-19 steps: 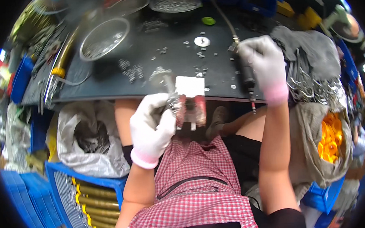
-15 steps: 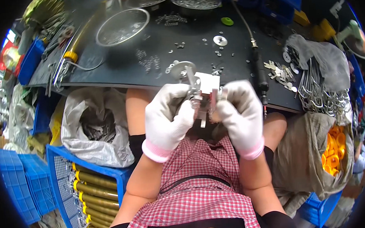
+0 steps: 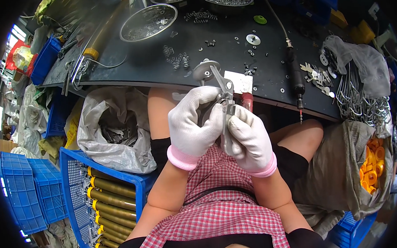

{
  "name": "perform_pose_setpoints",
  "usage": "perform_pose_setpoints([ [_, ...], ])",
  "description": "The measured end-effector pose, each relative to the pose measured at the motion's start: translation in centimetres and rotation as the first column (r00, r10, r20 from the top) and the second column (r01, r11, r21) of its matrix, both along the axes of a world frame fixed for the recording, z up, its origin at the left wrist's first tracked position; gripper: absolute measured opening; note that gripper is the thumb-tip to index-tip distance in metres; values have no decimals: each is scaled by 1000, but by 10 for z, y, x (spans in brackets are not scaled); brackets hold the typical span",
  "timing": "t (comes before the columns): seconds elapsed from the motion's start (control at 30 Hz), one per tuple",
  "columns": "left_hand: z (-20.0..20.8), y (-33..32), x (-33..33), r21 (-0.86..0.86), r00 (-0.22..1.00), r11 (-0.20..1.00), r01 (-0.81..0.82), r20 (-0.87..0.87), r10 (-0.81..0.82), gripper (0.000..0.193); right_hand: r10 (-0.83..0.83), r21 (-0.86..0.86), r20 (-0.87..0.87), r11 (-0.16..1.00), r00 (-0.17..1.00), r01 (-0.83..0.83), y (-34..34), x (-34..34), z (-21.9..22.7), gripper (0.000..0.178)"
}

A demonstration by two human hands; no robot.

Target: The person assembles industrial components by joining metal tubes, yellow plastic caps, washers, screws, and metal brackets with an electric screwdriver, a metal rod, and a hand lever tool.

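Observation:
My left hand [image 3: 195, 120], in a white glove with a pink cuff, is closed on a grey metal lever assembly [image 3: 226, 93]. A round metal disc [image 3: 206, 70] stands out beyond its fingers; whether disc and levers are joined is hard to see. My right hand [image 3: 249, 139], gloved alike, pinches the lower part of the same assembly, and its fingers hide much of it. The two hands nearly touch, above my lap at the table's front edge. Just beyond them are a white block [image 3: 238, 82] and a red piece [image 3: 247, 101].
On the dark table [image 3: 146, 73] lie springs [image 3: 177, 61], washers and a black power screwdriver [image 3: 295, 76]. Metal bowls [image 3: 148, 22] stand at the back. A sack of metal parts [image 3: 119, 157] and a blue crate of tubes [image 3: 141, 190] are left; a sack of orange rings [image 3: 331, 171] is right.
My right hand has moved left, away from the red piece, and now grips the assembly with my left hand. The view has shifted slightly.

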State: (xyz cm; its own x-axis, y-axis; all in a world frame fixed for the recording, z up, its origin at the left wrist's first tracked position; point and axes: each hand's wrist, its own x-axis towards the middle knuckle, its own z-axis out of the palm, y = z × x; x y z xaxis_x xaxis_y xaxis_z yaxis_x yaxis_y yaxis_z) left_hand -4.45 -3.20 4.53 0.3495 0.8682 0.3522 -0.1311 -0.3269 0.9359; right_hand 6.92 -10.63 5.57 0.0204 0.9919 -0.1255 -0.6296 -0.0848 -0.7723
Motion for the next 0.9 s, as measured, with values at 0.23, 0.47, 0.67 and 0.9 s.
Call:
perform_pose_setpoints([
  [0.23, -3, -2, -2, 147, 995, 984, -97, 5, 97, 19, 75, 12, -320, 997, 944, -75, -2, 3, 3, 18],
  [0.47, 0, -13, -2, -72, 995, 997, 39, 95, -32, 18, -215, 180, 98, 964, 972, 195, -6, -9, -7, 15],
  [0.67, -2, -15, -4, -355, 903, 879, 319, 397, -167, 20, -433, 310, 394, 893, 811, 326, 2, -11, -16, 17],
  [0.9, 7, -18, -19, -410, 875, 798, 442, 391, -285, 43, -626, 590, 550, 760, 553, 273, 5, -7, -16, 17],
])
